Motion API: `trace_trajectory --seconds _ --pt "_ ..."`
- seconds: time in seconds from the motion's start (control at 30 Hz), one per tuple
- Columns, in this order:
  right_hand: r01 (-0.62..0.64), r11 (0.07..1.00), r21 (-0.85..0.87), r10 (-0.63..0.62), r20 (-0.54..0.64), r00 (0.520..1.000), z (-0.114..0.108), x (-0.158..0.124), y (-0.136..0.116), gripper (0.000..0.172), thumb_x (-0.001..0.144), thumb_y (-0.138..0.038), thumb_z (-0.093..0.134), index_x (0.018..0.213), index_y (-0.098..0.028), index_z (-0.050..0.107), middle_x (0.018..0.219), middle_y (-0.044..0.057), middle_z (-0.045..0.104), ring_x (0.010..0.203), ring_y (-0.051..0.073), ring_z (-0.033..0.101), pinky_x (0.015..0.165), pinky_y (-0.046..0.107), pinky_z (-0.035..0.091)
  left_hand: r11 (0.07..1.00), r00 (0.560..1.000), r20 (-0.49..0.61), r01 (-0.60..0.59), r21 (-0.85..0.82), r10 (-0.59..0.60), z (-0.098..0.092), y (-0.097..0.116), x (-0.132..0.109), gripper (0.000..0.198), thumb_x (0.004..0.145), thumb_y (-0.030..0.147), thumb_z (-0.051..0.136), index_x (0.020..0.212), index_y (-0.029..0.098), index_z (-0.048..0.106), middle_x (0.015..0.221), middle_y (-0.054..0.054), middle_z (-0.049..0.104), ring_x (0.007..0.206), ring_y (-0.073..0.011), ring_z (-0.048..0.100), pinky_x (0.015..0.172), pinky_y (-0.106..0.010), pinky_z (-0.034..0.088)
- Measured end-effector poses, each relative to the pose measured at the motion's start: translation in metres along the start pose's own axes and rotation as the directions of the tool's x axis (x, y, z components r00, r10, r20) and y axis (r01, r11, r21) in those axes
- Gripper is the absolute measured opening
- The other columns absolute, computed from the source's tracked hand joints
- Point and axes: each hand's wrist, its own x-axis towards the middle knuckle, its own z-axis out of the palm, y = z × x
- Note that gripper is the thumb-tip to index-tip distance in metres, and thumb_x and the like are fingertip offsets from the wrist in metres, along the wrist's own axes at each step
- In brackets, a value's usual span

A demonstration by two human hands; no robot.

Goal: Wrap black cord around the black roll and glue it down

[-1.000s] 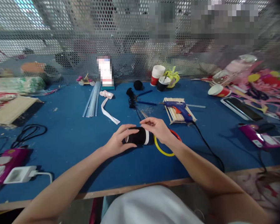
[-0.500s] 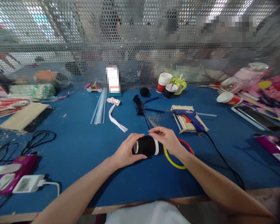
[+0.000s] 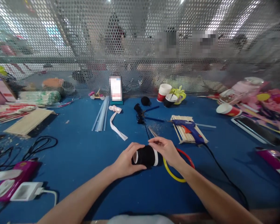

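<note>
A paper cup (image 3: 146, 156) wrapped in black yarn lies sideways, a white band bare at its right end. Wrapped around its left end, my left hand (image 3: 128, 160) grips it between thumb and fingers. My right hand (image 3: 166, 151) pinches at the cup's upper side, where a strand of black yarn (image 3: 147, 132) comes down from a loose black bundle (image 3: 138, 113). A pointed metal blade (image 3: 152, 131) shows beyond my right fingers. Under that wrist lies a red and yellow loop (image 3: 171, 174); my hand hides whether blade and loop are one tool.
A blue glue gun (image 3: 189, 127) rests on a stick panel (image 3: 183, 137) at right, its cord trailing forward. Behind stand paper cups (image 3: 164, 90) and a phone (image 3: 116, 88). Clear glue sticks (image 3: 101, 116) and white ribbon (image 3: 115, 127) lie left of centre. A purple power strip (image 3: 16, 174) sits left.
The camera has tipped slightly upward, so the table and hands appear lower. Both hands keep nearly the same hold on the cup and yarn.
</note>
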Motion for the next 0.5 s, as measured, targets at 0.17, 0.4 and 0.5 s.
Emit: trace_trajectory --seconds 0.17,0.4,0.5 --pt "0.033 0.999 -0.026 -0.034 -0.021 0.999 0.002 0.000 -0.002 0.021 0.071 -0.035 0.061 0.084 -0.019 0.065 0.077 0.004 0.065 0.070 0.015 0.059 0.067 0.030 0.047 0.999 0.999 -0.011 0.034 0.023 -0.034 0.000 0.002 0.000 0.067 0.068 0.045 0.067 0.124 0.019 0.039 0.114 -0.012 0.052 0.104 -0.0240 0.051 0.089 -0.039 0.043" --pt "0.067 0.998 -0.012 -0.067 -0.007 0.998 0.000 -0.001 -0.004 0.021 0.071 -0.034 0.061 0.084 -0.019 0.065 0.072 0.002 0.063 0.064 0.013 0.056 0.062 0.029 0.045 0.976 0.978 0.007 0.208 -0.060 -0.208 0.000 0.001 0.000 0.056 0.075 0.044 0.059 0.121 0.017 0.041 0.097 -0.007 0.058 0.079 -0.0176 0.058 0.071 -0.032 0.049" --pt "0.071 0.997 0.036 -0.071 -0.005 0.997 -0.002 -0.002 -0.011 0.022 0.070 -0.033 0.061 0.086 -0.019 0.064 0.072 0.002 0.062 0.062 0.011 0.054 0.058 0.026 0.044 0.979 0.983 0.007 0.183 -0.085 -0.183 -0.002 0.004 0.003 0.055 0.074 0.039 0.062 0.120 0.018 0.043 0.102 -0.008 0.057 0.081 -0.0171 0.057 0.072 -0.032 0.049"
